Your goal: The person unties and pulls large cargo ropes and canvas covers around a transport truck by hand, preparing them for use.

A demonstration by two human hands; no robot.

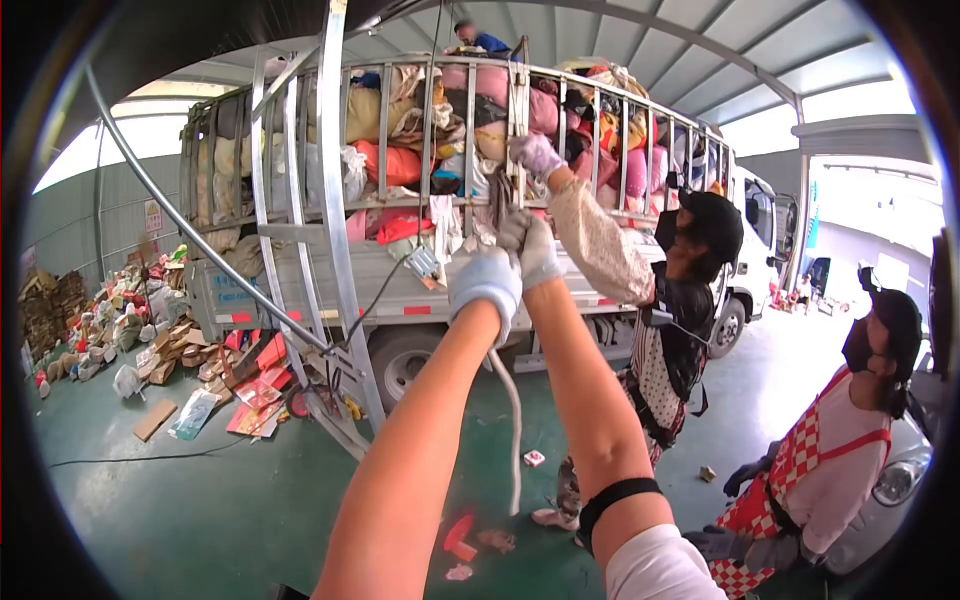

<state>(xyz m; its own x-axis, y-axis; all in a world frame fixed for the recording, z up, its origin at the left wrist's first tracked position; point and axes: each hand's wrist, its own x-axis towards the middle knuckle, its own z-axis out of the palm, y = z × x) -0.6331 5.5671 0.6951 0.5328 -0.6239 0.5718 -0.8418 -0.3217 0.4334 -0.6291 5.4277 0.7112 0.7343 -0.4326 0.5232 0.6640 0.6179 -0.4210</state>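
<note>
Both my arms reach forward to the side of a truck [395, 285]. My left hand [486, 280], in a pale glove, is closed on a whitish rope [516, 420] whose loose end hangs below it. Just above and touching it, my right hand [535, 246] wears a grey and white glove, fingers curled on what looks like the same rope; the grip is partly hidden. Dark twisted cloth [501, 190] hangs between the truck's bars right above my hands. Beside it, a co-worker's gloved hand [537, 155] reaches to the rails.
The caged truck bed holds bulging fabric bundles [400, 165]. A metal ladder-like frame [335, 200] leans at left. Cardboard and scraps [255, 390] lie on the floor. A co-worker [685, 300] stands close right, another person [820, 440] farther right, and one person [482, 40] is atop the load.
</note>
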